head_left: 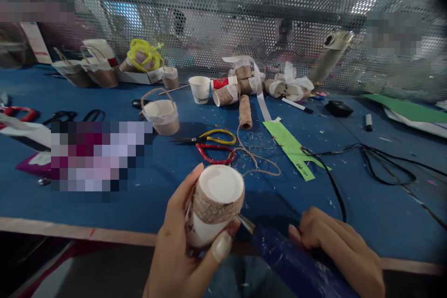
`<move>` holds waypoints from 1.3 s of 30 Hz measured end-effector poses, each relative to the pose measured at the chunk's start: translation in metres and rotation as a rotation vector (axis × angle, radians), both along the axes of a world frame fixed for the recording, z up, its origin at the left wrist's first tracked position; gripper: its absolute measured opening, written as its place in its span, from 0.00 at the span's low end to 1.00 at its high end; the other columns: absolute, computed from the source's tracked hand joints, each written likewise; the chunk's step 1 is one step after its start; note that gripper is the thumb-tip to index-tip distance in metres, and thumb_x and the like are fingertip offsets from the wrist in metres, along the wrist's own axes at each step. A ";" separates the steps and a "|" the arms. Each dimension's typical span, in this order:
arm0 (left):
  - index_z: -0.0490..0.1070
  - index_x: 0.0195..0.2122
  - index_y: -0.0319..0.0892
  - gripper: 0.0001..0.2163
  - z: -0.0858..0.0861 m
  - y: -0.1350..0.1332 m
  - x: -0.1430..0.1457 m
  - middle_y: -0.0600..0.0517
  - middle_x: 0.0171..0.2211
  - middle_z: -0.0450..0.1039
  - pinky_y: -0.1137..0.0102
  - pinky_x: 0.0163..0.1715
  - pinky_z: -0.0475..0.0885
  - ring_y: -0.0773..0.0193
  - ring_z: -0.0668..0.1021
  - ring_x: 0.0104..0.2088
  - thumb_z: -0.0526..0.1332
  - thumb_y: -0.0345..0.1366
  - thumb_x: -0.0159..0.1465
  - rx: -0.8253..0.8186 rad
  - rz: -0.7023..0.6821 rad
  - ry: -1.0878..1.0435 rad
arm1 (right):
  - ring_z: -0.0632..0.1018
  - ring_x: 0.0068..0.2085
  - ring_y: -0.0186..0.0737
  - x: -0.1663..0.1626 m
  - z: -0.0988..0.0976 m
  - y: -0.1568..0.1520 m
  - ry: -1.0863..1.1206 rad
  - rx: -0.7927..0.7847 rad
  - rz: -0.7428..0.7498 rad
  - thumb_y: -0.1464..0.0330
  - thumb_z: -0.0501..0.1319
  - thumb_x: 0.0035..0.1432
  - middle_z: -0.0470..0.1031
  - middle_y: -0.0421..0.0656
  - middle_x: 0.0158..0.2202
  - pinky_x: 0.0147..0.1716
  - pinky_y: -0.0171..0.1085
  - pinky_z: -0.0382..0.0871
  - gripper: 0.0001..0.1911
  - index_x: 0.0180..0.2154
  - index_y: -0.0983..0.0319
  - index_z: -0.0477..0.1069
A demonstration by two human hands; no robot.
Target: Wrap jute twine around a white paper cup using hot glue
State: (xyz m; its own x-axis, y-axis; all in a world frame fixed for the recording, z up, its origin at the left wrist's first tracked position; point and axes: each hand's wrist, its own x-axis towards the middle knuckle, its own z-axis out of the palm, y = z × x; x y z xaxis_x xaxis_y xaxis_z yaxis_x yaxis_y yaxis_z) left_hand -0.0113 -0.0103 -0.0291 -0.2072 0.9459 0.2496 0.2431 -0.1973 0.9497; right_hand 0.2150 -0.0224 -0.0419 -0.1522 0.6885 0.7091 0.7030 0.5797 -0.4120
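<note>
My left hand point(188, 242) is closed around a paper cup point(206, 233), which is tilted with its white base facing up. A band of brown twine point(214, 207) is wound around the cup near that base. My right hand point(338, 237) has curled fingers and grips a blue hot glue gun point(289, 256). The gun's metal nozzle point(246, 223) points at the lower edge of the twine, close to my left fingertips; whether it touches cannot be made out. Twine from a spool point(245, 114) trails over the table toward the cup.
Red-and-yellow-handled scissors point(209, 142) lie beyond the cup. A twine-covered basket cup point(162, 116), a plain paper cup point(199, 89) and several wrapped cups stand or lie farther back. Green paper point(289, 149) and a black cable point(335, 186) lie right. A perforated metal screen point(223, 18) borders the back.
</note>
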 end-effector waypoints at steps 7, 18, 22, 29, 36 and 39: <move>0.68 0.73 0.57 0.30 -0.006 -0.001 -0.002 0.50 0.71 0.79 0.61 0.63 0.80 0.47 0.82 0.69 0.73 0.49 0.71 0.009 0.013 0.090 | 0.63 0.26 0.32 0.003 0.000 -0.002 -0.017 -0.046 0.021 0.80 0.59 0.72 0.60 0.35 0.27 0.25 0.37 0.56 0.20 0.32 0.54 0.57; 0.72 0.69 0.58 0.33 0.022 -0.005 0.010 0.53 0.62 0.85 0.65 0.56 0.87 0.48 0.89 0.56 0.79 0.48 0.64 -0.141 0.015 -0.243 | 0.66 0.23 0.30 -0.010 0.003 0.003 0.126 0.019 -0.067 0.79 0.63 0.70 0.60 0.34 0.26 0.23 0.35 0.58 0.20 0.30 0.55 0.59; 0.74 0.68 0.61 0.32 0.021 -0.004 0.007 0.56 0.61 0.86 0.66 0.57 0.86 0.51 0.89 0.56 0.79 0.49 0.64 -0.142 0.001 -0.240 | 0.66 0.23 0.30 -0.008 0.004 0.004 0.084 0.018 -0.076 0.78 0.63 0.71 0.60 0.34 0.26 0.23 0.34 0.58 0.21 0.30 0.55 0.59; 0.75 0.67 0.60 0.35 0.018 0.000 0.002 0.56 0.58 0.86 0.69 0.57 0.84 0.54 0.89 0.55 0.82 0.48 0.58 -0.186 -0.016 -0.277 | 0.63 0.24 0.31 -0.004 0.002 0.000 0.054 -0.006 -0.027 0.79 0.62 0.72 0.58 0.34 0.27 0.25 0.35 0.56 0.22 0.31 0.54 0.55; 0.74 0.66 0.60 0.35 0.021 -0.001 0.001 0.57 0.55 0.85 0.68 0.58 0.83 0.54 0.87 0.54 0.81 0.51 0.58 -0.196 -0.020 -0.264 | 0.62 0.25 0.32 -0.005 0.001 -0.001 0.044 0.001 -0.017 0.81 0.61 0.71 0.58 0.34 0.28 0.26 0.37 0.56 0.22 0.31 0.54 0.55; 0.73 0.67 0.60 0.36 0.020 -0.001 0.002 0.56 0.55 0.85 0.68 0.57 0.83 0.54 0.88 0.53 0.81 0.50 0.59 -0.204 -0.030 -0.266 | 0.62 0.26 0.32 -0.004 0.001 -0.001 0.033 -0.009 -0.009 0.81 0.60 0.72 0.58 0.35 0.28 0.26 0.37 0.56 0.22 0.32 0.54 0.55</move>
State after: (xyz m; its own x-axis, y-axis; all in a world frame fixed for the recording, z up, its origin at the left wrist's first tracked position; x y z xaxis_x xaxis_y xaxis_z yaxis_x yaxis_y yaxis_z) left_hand -0.0096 -0.0115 -0.0093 -0.2108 0.9775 -0.0043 -0.0219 -0.0004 0.9998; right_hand 0.2113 -0.0237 -0.0413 -0.1228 0.6962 0.7072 0.6943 0.5695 -0.4401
